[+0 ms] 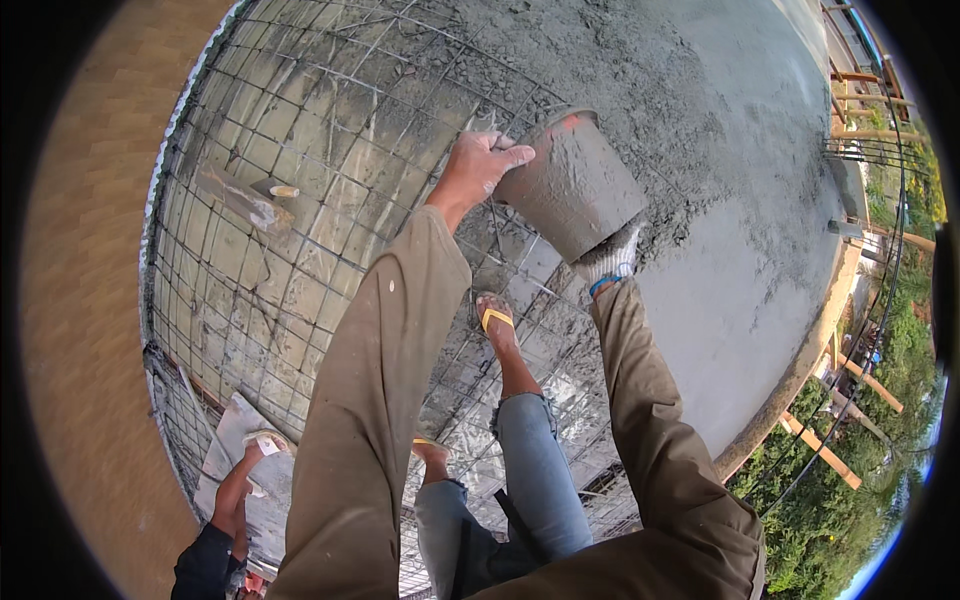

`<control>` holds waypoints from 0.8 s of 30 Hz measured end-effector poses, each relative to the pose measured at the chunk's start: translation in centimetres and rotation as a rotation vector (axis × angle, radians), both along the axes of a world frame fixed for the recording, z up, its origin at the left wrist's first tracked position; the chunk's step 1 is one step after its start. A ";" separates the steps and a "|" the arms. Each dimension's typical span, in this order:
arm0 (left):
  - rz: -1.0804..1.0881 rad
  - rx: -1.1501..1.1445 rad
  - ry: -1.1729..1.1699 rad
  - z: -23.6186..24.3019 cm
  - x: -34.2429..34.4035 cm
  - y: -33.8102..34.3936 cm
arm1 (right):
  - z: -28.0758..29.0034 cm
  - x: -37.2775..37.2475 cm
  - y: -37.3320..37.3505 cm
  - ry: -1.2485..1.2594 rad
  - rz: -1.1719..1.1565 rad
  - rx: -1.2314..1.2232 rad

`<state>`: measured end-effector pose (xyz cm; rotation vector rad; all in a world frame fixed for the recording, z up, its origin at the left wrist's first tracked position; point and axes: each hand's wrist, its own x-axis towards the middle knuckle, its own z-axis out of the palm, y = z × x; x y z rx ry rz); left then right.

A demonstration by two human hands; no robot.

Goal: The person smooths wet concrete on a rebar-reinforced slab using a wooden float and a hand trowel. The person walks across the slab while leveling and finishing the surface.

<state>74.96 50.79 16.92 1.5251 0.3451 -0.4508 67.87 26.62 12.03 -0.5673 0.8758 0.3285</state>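
Observation:
A bucket [575, 190] caked in grey concrete is tilted between my hands, its rim pointing up and away from me. My bare left hand [480, 165] is closed on the rim side, fingers curled at its edge. At the narrower base, my right hand [612, 258] in a whitish knit glove holds the bucket from beneath; its fingers are mostly hidden. Beyond the bucket lies rough wet concrete [640, 80], smoother towards the right [720, 290]. Under my left arm spreads a steel rebar mesh [300, 250]. The bucket's inside is out of sight.
A hand float [245, 200] with a wooden handle rests on the mesh at left. My sandalled foot [497, 315] stands on the bars. Another person's leg [235, 490] shows at lower left, by a grey board [225, 440]. A raised edge [790, 390] borders the slab at right.

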 end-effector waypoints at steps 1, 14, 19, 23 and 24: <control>0.111 -0.117 -0.048 -1.9 2.5 -0.1 | 0.3 4.4 -1.3 -0.047 0.022 -0.091; 0.750 -0.844 -0.348 5.2 -7.7 4.1 | 21.5 16.0 1.1 -0.833 0.665 -1.061; 1.019 0.010 0.040 -0.9 -32.3 4.9 | 11.4 1.6 0.8 -0.413 1.206 -1.048; 0.890 0.764 0.445 -9.8 -57.4 6.9 | 6.2 -9.0 -1.1 -0.151 1.543 -1.007; 0.896 0.821 0.582 -11.3 -63.8 7.3 | 5.7 -10.9 -1.0 -0.092 1.599 -1.007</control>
